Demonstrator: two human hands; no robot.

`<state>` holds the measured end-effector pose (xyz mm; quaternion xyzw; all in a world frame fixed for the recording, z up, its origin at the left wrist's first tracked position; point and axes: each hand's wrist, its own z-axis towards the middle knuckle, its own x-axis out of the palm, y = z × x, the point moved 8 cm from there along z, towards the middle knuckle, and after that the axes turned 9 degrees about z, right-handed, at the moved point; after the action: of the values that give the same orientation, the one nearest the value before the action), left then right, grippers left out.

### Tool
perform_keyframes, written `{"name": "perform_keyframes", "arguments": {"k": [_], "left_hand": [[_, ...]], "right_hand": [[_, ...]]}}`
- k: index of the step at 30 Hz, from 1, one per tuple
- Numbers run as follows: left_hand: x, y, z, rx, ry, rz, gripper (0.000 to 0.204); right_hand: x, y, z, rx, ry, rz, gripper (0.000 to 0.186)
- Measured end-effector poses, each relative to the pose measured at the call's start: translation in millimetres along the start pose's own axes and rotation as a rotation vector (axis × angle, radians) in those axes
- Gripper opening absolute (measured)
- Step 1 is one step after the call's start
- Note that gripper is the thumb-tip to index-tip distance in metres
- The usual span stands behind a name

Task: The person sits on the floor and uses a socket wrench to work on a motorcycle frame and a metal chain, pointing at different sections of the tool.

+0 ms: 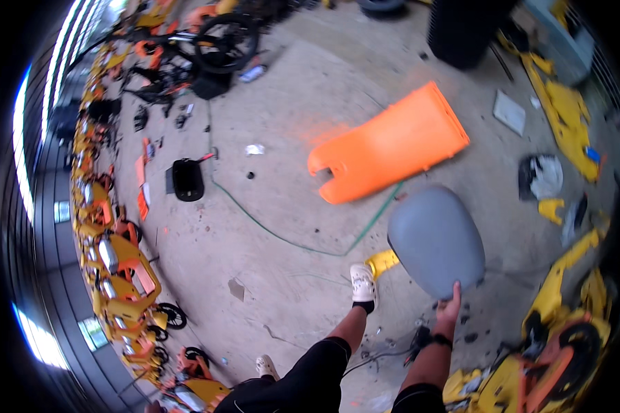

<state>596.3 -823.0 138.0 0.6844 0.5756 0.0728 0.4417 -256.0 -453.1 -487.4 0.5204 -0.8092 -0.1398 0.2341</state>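
Observation:
My right hand (449, 308) reaches in from the lower right, closed on the near edge of a grey, smooth, oval scooter seat (437, 241). Its thumb or a finger shows on the seat's upper face; the other fingers are mostly hidden beneath. The seat is held above the floor, to the right of my stepping foot. Just beyond it lies a large orange body panel (393, 144) with a notched end, on concrete marked with orange paint. A small yellow piece (382, 263) shows between my shoe and the seat. My left hand cannot be made out.
A green hose or line (275, 230) curves across the floor. Yellow scooters (124, 268) stand along the left wall. A black open tray (188, 180) lies left; a black bin (465, 31) stands far right. Yellow panels (561, 113) and a scooter with a black wheel (575, 365) crowd the right.

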Motion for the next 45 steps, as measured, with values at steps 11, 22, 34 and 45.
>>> {"name": "perform_keyframes", "arguments": {"k": [11,22,34,45], "left_hand": [[192,143,16,-0.3,0.076,-0.455,0.054],[403,79,79,0.283,0.093,-0.965,0.026],[168,135,329,0.452,0.168,-0.795,0.055],[120,214,436,0.137,0.031,-0.912,0.058]], "right_hand": [[301,66,-191,-0.615,-0.257,-1.233,0.101],[474,-167,-517,-1.365,0.346,-1.875,0.094],[512,-311,-725,-1.17,0.467,-2.31,0.102],[571,-404,-748,-0.918,0.252,-2.195,0.107]]}}
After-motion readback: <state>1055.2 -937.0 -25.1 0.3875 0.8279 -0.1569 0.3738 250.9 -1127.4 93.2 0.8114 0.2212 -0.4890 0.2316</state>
